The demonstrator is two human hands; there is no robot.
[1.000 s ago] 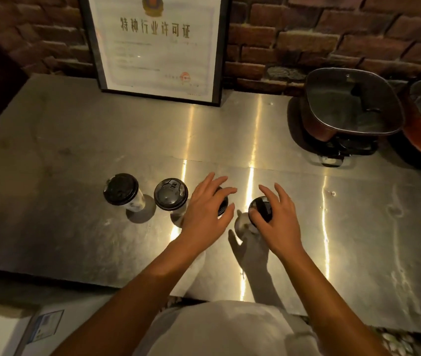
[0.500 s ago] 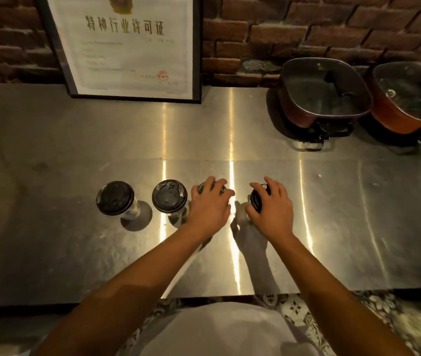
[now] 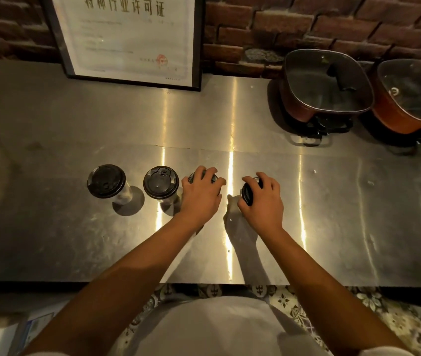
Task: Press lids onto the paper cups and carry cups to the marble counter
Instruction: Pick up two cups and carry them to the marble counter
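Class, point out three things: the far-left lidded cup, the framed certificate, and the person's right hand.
Far-left cup [image 3: 106, 180], head view, centre of its black lid.
Framed certificate [image 3: 127, 37], head view, white sheet.
Right hand [image 3: 264, 199], head view, back of hand.

Left hand closed down over third cup lid; right hand curled tighter around fourth lid.

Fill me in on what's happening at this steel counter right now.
A person stands at the stainless steel counter with four paper cups in a row. The left hand grips the black plastic lid of the third cup; the right hand grips the black lid of the fourth cup. The two lidded cups on the left stand untouched. Two red lidded pots sit at the back right.
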